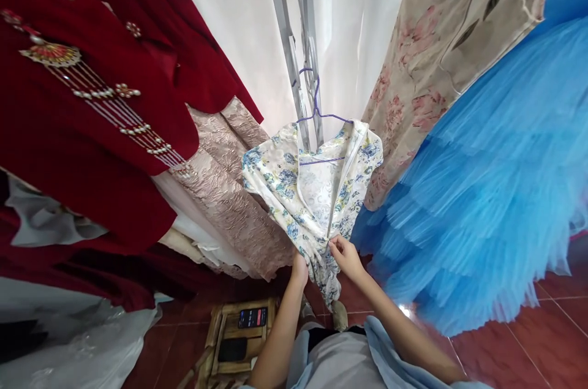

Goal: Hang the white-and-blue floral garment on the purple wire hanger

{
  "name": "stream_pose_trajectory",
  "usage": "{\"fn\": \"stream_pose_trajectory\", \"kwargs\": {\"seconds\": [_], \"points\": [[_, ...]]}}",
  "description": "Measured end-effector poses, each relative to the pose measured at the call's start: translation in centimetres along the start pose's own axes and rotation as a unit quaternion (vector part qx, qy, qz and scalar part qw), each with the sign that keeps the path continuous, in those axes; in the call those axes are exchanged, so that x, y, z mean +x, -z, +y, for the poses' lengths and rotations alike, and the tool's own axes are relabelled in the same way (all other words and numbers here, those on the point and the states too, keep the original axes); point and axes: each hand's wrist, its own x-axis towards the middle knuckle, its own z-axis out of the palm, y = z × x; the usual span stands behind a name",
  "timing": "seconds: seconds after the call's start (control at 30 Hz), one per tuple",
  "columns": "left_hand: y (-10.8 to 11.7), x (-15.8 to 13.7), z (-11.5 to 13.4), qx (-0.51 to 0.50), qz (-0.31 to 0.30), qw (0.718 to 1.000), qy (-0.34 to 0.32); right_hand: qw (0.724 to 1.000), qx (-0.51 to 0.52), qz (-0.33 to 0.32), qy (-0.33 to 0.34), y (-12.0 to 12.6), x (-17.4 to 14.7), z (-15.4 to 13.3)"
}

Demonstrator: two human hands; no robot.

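Observation:
A white dress with blue and yellow flowers point(287, 184) hangs from a purple hanger point(316, 108), its long zipper point(334, 202) undone and the pale lining showing. At the zipper's lower end, my right hand point(345, 257) is closed in a pinch on the zipper pull, which the fingertips mostly cover. My left hand point(300, 268) grips the dress from its left side, lower down, where the cloth bunches up. The fingers of that hand are hidden behind the fabric.
Red beaded garments point(133, 76) and a pink brocade dress point(229, 205) hang at left. A blue tulle dress point(463, 181) and a beige floral dress point(408, 76) hang at right. Behind is a metal rack point(285, 27). A phone point(252, 317) lies on a wooden stool point(215, 340).

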Motion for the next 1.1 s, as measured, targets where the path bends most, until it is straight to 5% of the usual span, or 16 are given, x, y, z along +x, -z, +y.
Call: {"fn": "stream_pose_trajectory", "kwargs": {"seconds": [0.07,0.13,0.3,0.4,0.6,0.9,1.1], "points": [[0.5,-0.7,-0.3,0.028,0.1,0.99,-0.096,0.997,0.063,0.007,-0.042,0.1,-0.4,-0.1],[0.9,-1.8,-0.9,0.102,0.133,0.966,-0.195,0.983,0.147,-0.001,-0.11,0.1,-0.9,-0.4],[0.0,-4.1,-2.6,0.297,-0.088,0.918,-0.246,0.94,0.268,-0.039,-0.206,-0.6,-2.3,-1.6],[-1.1,-4.1,-2.9,0.331,-0.111,0.903,-0.251,0.943,0.254,-0.032,-0.21,-0.5,-2.5,-2.6],[-1.4,-3.8,-2.9,0.385,-0.164,0.852,-0.313,0.958,0.233,0.029,-0.161,1.6,1.3,-7.8],[-2.5,-3.9,-2.6,0.455,-0.165,0.813,-0.325,0.962,0.253,-0.007,0.105,4.5,14.5,-23.0],[-3.2,-4.5,-3.1,0.465,-0.189,0.801,-0.327,0.955,0.293,-0.002,0.047,6.1,19.8,-29.2]]}}
